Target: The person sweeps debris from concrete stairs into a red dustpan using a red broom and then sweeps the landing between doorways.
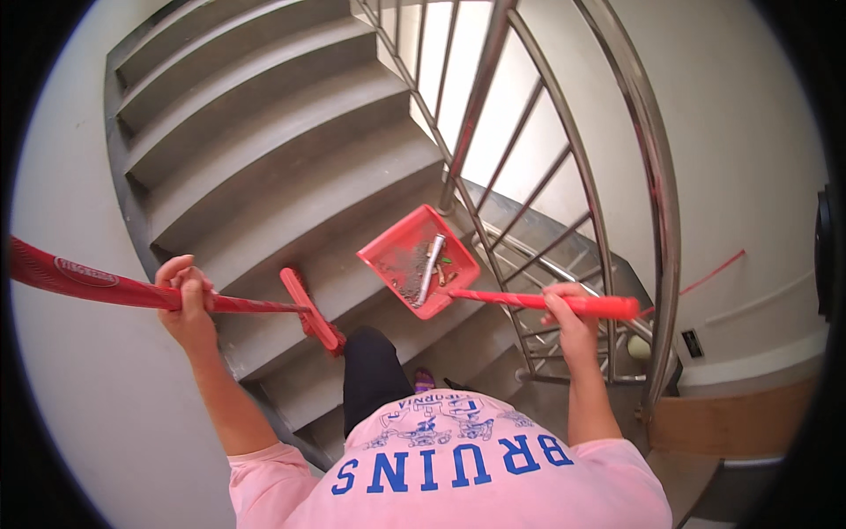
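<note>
At the left, my left hand (pixel 187 294) is closed around the red handle of a broom (pixel 309 311). The broom's head rests low over a grey stair step, beside my knee. On the right, my right hand (pixel 570 309) grips the red handle of a dustpan (pixel 380 254). The pan is over the steps near the railing, its wide edge turned towards the upper left. Grey dust, a white tube-like piece of litter (pixel 431 270), a small green scrap (pixel 447 260) and brownish bits lie in it.
Curved concrete stairs (pixel 277 152) rise ahead. A stainless steel railing (pixel 598 211) runs close along the right, near my right hand. A white wall (pixel 79 357) borders the left side. At the lower right stands a wooden board (pixel 727 416).
</note>
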Demonstrator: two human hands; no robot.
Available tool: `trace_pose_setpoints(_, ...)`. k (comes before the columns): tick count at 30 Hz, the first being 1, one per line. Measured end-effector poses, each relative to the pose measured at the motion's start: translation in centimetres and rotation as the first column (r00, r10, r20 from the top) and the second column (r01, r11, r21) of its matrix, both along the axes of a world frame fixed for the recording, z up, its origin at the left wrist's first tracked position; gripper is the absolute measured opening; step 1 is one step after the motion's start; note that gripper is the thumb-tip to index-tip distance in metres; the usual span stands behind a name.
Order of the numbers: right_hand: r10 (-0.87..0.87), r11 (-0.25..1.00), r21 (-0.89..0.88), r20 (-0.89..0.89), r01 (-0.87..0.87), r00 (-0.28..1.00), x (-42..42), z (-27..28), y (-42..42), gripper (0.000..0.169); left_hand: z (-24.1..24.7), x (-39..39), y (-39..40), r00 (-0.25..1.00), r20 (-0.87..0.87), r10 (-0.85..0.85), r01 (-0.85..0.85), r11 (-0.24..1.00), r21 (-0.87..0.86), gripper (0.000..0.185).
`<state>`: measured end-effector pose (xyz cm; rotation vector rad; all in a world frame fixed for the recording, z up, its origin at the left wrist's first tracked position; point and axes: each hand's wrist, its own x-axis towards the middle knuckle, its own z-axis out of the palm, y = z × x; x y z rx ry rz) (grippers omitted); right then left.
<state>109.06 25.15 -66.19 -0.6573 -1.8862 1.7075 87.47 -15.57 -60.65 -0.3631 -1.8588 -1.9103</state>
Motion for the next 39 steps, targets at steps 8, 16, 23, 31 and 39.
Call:
trace_pose_setpoints(8,0.007,1.0,-0.02,0.093,-0.005,0.996,3.0,1.6,-1.0,0.01,-0.4,0.4,0.1,1.0,-0.022,0.013,-0.013,1.0,-0.018,0.02)
trace_pose_setpoints(16,0.054,0.998,-0.025,0.277,-0.049,0.959,1.4,-6.9,1.5,0.012,-0.3,1.7,1.3,1.0,0.022,0.009,-0.009,1.0,-0.001,0.021)
trace_pose_setpoints(23,0.093,0.995,-0.059,0.25,-0.081,0.964,0.2,-14.3,1.0,0.012,-0.9,2.5,0.9,1.0,-0.023,-0.019,0.019,1.0,0.0,0.019)
trace_pose_setpoints(31,0.114,0.993,-0.04,0.245,-0.107,0.963,-1.0,-16.4,1.5,0.013,-1.0,3.3,0.4,0.999,-0.037,-0.015,0.015,1.0,0.007,0.019)
trace_pose_setpoints(39,0.055,0.998,-0.059,0.323,-0.038,0.945,-1.7,-16.8,2.3,0.016,-1.5,4.5,0.3,0.999,-0.036,-0.035,0.036,0.999,0.023,0.019)
